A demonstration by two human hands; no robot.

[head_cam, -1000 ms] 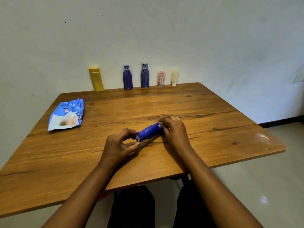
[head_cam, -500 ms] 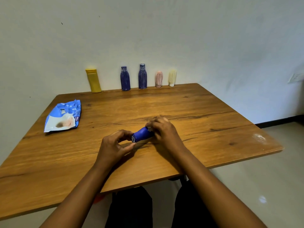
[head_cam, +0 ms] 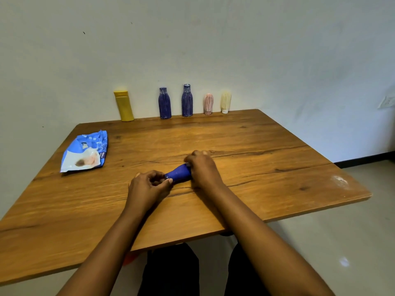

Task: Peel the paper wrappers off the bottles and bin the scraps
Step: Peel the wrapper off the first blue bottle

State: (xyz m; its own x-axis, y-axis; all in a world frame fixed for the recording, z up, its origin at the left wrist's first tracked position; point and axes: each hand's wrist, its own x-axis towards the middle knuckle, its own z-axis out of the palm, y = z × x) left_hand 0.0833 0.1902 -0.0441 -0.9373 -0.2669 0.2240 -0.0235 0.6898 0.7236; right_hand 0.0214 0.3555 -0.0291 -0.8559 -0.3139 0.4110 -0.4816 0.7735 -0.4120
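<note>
A small blue bottle lies on its side near the middle of the wooden table. My right hand grips its far end, covering that end. My left hand pinches the near end with thumb and curled fingers. Along the wall stand a yellow bottle, two dark blue bottles, a pink bottle and a cream bottle.
A blue and white plastic packet lies flat at the table's left side. The table's front edge runs just above my knees. Pale floor shows to the right, with an orange object partly visible under the table.
Both hands have drawn closer together on the blue bottle, so less of it shows between them. The white scrap seen at my right fingers a second ago is no longer visible.
</note>
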